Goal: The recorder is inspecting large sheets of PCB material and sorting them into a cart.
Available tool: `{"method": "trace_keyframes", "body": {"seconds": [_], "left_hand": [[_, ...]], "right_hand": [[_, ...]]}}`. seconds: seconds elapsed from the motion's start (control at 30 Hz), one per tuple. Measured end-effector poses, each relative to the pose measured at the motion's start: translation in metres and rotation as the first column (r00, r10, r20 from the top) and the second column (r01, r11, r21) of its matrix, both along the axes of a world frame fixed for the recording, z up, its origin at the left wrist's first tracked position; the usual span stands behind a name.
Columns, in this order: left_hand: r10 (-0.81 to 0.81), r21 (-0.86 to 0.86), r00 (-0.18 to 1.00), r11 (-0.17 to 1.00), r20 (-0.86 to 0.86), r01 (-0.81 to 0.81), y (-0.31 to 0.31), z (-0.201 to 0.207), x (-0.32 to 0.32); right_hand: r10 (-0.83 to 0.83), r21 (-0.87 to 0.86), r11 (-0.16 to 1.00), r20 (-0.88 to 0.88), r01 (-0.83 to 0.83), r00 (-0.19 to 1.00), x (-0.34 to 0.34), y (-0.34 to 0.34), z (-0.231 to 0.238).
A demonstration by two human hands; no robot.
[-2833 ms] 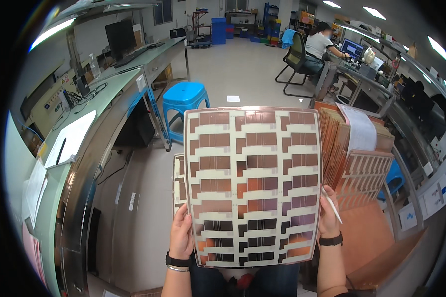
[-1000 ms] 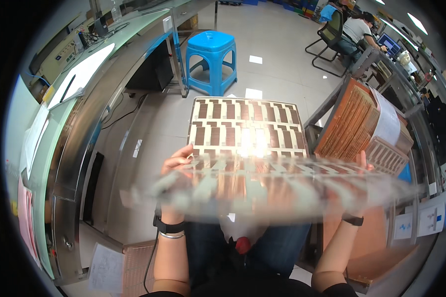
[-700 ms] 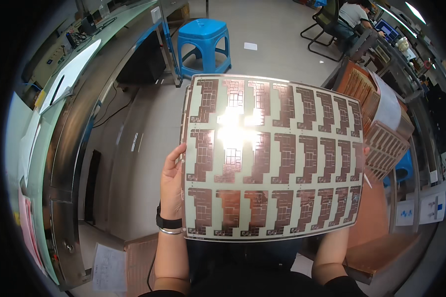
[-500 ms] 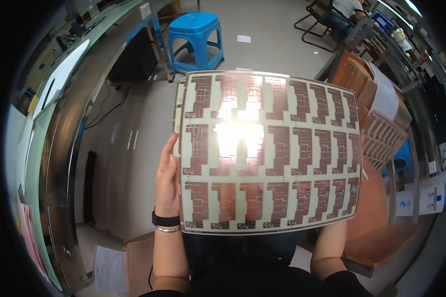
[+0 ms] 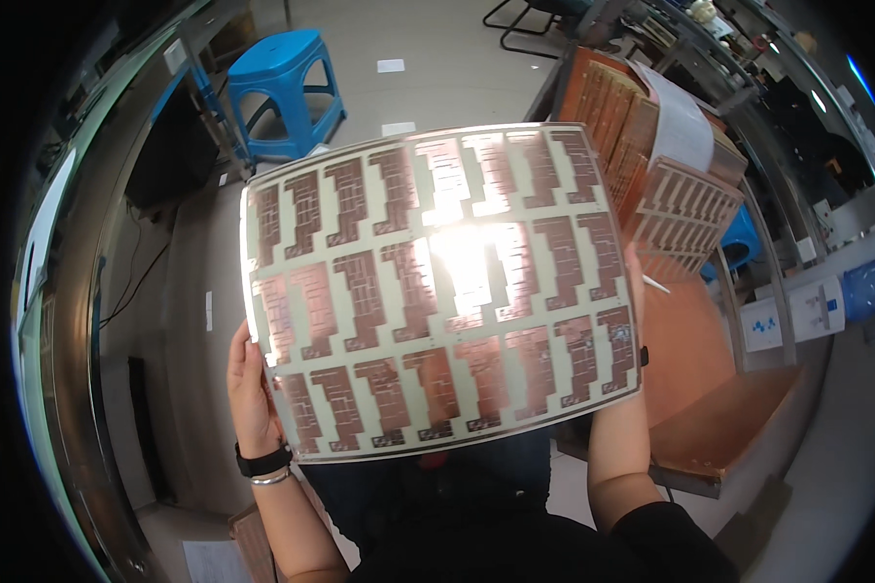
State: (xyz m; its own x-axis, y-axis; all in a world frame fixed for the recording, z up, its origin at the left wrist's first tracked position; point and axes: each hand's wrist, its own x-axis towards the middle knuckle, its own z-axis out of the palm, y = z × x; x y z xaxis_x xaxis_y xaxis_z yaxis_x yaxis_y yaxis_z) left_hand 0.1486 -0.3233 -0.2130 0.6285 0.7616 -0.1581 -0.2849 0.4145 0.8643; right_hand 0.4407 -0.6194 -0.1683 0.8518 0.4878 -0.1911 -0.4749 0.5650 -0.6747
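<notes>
Lg rect. panel point(image 5: 442, 291), copper-brown stepped patterns on pale cream in 3 rows, is at ctr, held up in front of the torso, tilted w/ its R side a bit higher; strong glare sits just above & R of its middle. L hand point(image 5: 253, 398) is at panel's approx 8 o'clock, gripping the L edge; wrist has a blk band point(image 5: 262, 460) & a silver bangle point(image 5: 270, 477). R hand point(image 5: 635, 282) is at 3 o'clock on the R edge, mostly hidden behind panel, so can't tell how its fingers close. Hands are well apart, panel btwn them. Thin white stick point(image 5: 656, 285) pokes out just beside R hand. At 1–2 o'clock: stack of upright brownish boards point(image 5: 608, 112) w/ a white paper sheet point(image 5: 673, 121) draped over; slotted board point(image 5: 688, 216) leans below it. Orange-brown board surface point(image 5: 690, 340) is at 3–4 o'clock. Blue plastic stool point(image 5: 280, 87) at 11, another blue stool point(image 5: 742, 238), partly hidden, at 2–3. Metal-edged bench point(image 5: 68, 389) runs along 8–9; paper w/ faint marks point(image 5: 216, 562) at 7.
</notes>
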Motion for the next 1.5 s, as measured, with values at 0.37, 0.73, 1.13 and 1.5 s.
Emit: {"method": "trace_keyframes", "body": {"seconds": [0.37,0.73,1.13,1.5], "left_hand": [[0.148,0.13,0.984,0.982,-0.102,-0.134,-0.01,0.011,0.002],[0.12,0.127,0.992,0.984,0.035,-0.123,-0.009,0.011,-0.003],[0.022,0.087,0.998,0.996,-0.065,-0.016,0.018,0.01,0.007],[0.215,0.432,0.855,0.902,-0.471,0.011,0.049,-0.051,-0.002]], "right_hand": [[0.2,-0.21,0.968,0.315,-0.138,0.928,0.03,-0.026,0.005],[0.189,-0.166,0.976,0.302,-0.144,0.934,0.036,-0.045,-0.016],[0.145,-0.225,0.971,0.262,-0.085,0.954,0.027,-0.054,-0.044],[-0.413,0.543,0.835,0.514,0.088,0.752,0.038,-0.175,-0.024]]}}
